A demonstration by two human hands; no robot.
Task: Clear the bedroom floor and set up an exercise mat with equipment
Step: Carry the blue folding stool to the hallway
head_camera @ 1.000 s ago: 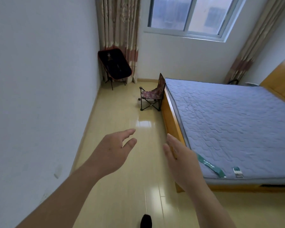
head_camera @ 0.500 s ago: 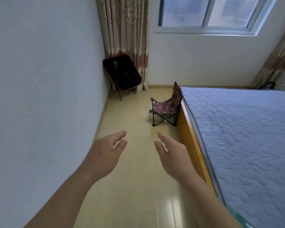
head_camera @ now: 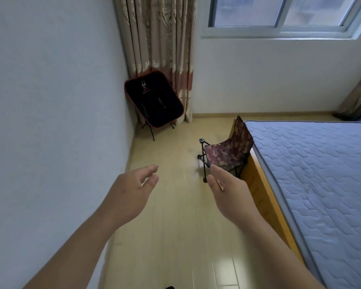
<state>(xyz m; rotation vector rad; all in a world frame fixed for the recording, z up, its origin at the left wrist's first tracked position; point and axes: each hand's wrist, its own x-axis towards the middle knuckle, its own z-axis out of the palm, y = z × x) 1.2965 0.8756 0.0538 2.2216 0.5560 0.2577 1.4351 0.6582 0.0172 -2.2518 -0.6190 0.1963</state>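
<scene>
With both arms out over the floor point(head_camera: 171, 236), left hand point(head_camera: 131, 190) and right hand point(head_camera: 229, 192) are empty, fingers loosely spread, near the small folding chair point(head_camera: 231, 151) beside the bed point(head_camera: 313, 180).

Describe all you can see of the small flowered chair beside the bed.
The small folding chair stands unfolded on the wooden floor, right beside the bed frame. Seat and back look like dark purple fabric with a leaf pattern, on thin black legs. The right hand overlaps its lower frame in the view; nothing holds it.
</scene>
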